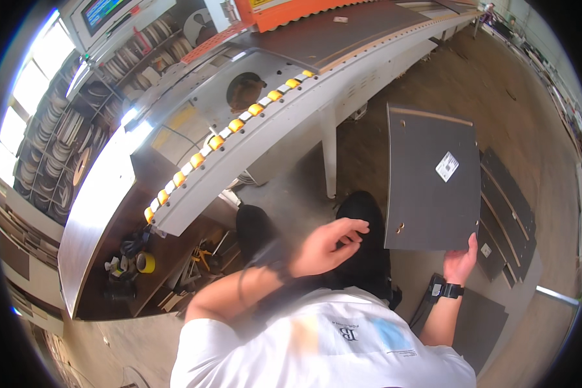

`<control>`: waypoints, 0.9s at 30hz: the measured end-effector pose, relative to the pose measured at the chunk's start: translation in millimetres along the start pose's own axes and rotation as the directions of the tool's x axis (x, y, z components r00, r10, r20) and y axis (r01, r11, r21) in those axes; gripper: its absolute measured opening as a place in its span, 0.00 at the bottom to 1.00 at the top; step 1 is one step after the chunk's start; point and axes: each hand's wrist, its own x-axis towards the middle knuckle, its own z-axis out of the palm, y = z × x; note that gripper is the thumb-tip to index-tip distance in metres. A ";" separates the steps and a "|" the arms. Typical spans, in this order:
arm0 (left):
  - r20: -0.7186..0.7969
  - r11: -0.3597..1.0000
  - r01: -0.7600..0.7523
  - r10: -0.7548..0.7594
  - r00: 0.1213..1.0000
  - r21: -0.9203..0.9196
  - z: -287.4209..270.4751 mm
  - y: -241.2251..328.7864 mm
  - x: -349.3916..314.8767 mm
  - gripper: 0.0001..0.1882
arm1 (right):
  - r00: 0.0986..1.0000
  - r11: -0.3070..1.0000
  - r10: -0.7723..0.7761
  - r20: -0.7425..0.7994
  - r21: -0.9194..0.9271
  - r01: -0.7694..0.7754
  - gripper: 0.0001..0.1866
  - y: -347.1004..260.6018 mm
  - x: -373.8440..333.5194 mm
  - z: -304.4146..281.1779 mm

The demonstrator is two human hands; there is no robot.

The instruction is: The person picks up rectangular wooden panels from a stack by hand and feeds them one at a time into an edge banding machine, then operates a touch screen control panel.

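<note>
A dark grey rectangular panel (427, 187) is held up on the right, with a white label (447, 167) on its face and small holes near its corners. My right hand (460, 264) grips it at the lower right corner, thumb along the edge and the other fingers hidden behind. In front of my body, my left hand (330, 246) is in the air with loosely bent fingers, holding nothing. It is apart from the panel's left edge.
A machine bed with yellow rollers (236, 126) along its edge runs from left to far right, carrying a dark board (343, 35). More dark panels (507, 213) lie low on the right. Shelves of edging rolls (64, 142) and a yellow tape roll (145, 262) are at left.
</note>
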 end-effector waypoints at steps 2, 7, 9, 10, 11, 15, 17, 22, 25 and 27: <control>-0.022 0.949 -0.127 0.139 0.990 0.288 -36.9 40.8 -16.2 0.26 | 0.987 0.996 0.043 0.157 0.066 -0.054 0.27 3.1 -8.0 44.0; -0.043 0.653 -0.231 0.376 0.926 0.721 -103.3 120.0 -50.7 0.25 | 0.911 0.971 0.147 0.385 0.119 -0.207 0.24 16.2 -27.0 147.1; -0.010 0.492 -0.228 0.435 0.900 0.840 -125.5 144.0 -62.1 0.24 | 0.866 0.949 0.214 0.452 0.115 -0.295 0.21 28.9 -29.3 181.3; 0.011 0.390 -0.210 0.454 0.891 0.896 -135.8 154.6 -66.0 0.27 | 0.853 0.946 0.240 0.464 0.083 -0.312 0.21 37.5 -29.0 197.8; 0.034 0.281 -0.181 0.458 0.888 0.942 -144.0 164.3 -70.6 0.28 | 0.825 0.940 0.262 0.501 0.061 -0.336 0.20 47.7 -29.3 214.0; 0.078 0.088 -0.103 0.254 0.964 0.991 -166.9 188.8 -82.7 0.36 | 0.612 0.843 0.406 0.678 -0.019 -0.538 0.16 78.1 -28.9 282.0; 0.077 0.069 -0.083 0.090 0.993 0.994 -172.2 191.6 -89.0 0.40 | 0.673 0.864 0.429 0.603 -0.056 -0.501 0.16 92.5 -36.8 315.8; -0.108 0.093 0.098 0.105 0.989 0.991 -191.7 167.6 -90.2 0.38 | 0.657 0.846 0.495 0.568 -0.145 -0.513 0.17 133.1 -49.8 386.3; -0.191 0.176 0.166 0.140 0.971 0.970 -211.9 149.0 -84.1 0.36 | 0.616 0.827 0.549 0.566 -0.256 -0.501 0.19 149.6 -43.9 412.2; -0.246 0.173 0.221 0.135 0.960 0.960 -222.1 140.4 -80.9 0.35 | 0.595 0.839 0.544 0.591 -0.370 -0.399 0.23 153.5 -35.4 423.5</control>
